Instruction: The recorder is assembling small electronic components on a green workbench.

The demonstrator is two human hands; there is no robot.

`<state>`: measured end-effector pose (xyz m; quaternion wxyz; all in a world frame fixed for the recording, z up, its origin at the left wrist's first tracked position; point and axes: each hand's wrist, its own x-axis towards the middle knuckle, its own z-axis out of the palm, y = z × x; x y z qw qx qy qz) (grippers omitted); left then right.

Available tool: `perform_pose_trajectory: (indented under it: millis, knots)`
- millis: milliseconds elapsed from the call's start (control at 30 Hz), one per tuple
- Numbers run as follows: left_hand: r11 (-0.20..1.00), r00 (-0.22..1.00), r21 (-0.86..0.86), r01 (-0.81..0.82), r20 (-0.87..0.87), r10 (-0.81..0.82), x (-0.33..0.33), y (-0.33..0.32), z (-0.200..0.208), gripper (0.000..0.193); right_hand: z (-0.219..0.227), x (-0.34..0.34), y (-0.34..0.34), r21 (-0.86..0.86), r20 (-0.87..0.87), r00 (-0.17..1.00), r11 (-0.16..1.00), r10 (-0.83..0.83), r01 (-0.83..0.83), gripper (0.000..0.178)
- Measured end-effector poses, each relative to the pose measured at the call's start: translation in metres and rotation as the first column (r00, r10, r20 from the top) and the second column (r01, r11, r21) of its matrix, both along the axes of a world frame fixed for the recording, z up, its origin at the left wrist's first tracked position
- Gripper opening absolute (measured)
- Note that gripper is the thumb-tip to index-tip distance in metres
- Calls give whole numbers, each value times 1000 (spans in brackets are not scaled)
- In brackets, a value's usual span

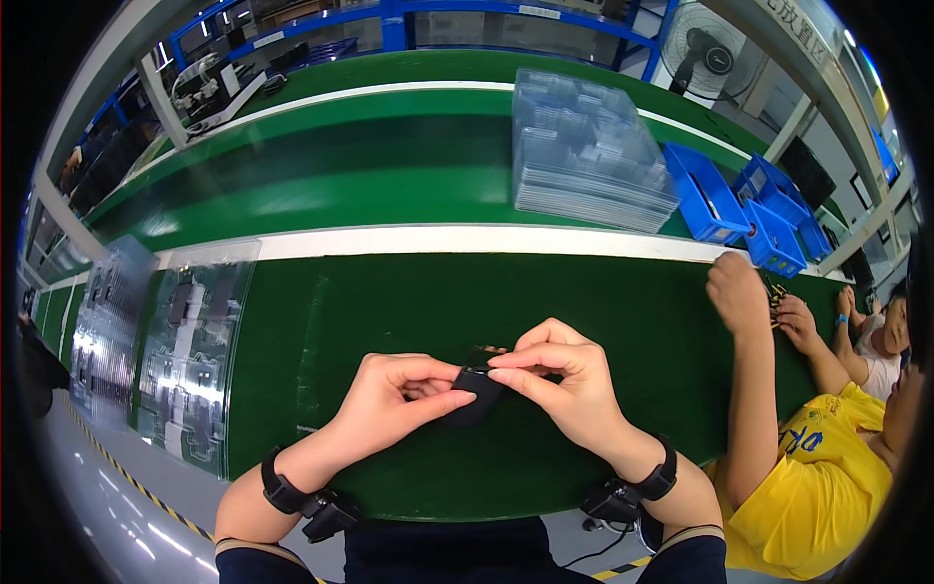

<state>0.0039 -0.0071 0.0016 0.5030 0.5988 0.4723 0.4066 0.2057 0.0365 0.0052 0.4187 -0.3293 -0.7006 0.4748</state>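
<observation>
Pinching a small black case (480, 410) just below the centre of the head view, the left hand (397, 391) sits opposite the right hand (572, 382), whose thumb and forefinger pinch at the case's upper edge, with clear plastic trays (199, 360) at left and blue bins (715, 228) at upper right.

Factory assembly workshop: green conveyor belt (379, 185), stacked clear plastic blister trays (593, 161), blue parts bins (718, 230), green-topped workbench (389, 302) shared with yellow-shirted co-worker (812, 487).
</observation>
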Motion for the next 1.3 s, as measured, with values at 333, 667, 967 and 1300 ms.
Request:
perform_pose_trajectory:
  millis: [333, 667, 967, 1300]
  knots:
    - [999, 1000, 41, -12, -27, 13, 2, -1, -3, 15, -4, 0, 0, -177, 5, 998, 982, 67, -65, 10]
    - [997, 997, 83, 8, -73, -2, 1, -1, -3, 17, -10, -1, 3, -270, -36, 992, 955, 121, -126, 10]
    - [992, 960, -123, -4, 278, 38, -4, 0, -1, 18, -7, -6, 1, -389, -164, 965, 885, 206, -255, 27]
    - [992, 976, -107, -69, 198, 89, -5, 0, -1, 15, -3, 2, 5, -449, -116, 987, 881, 110, -151, 11]
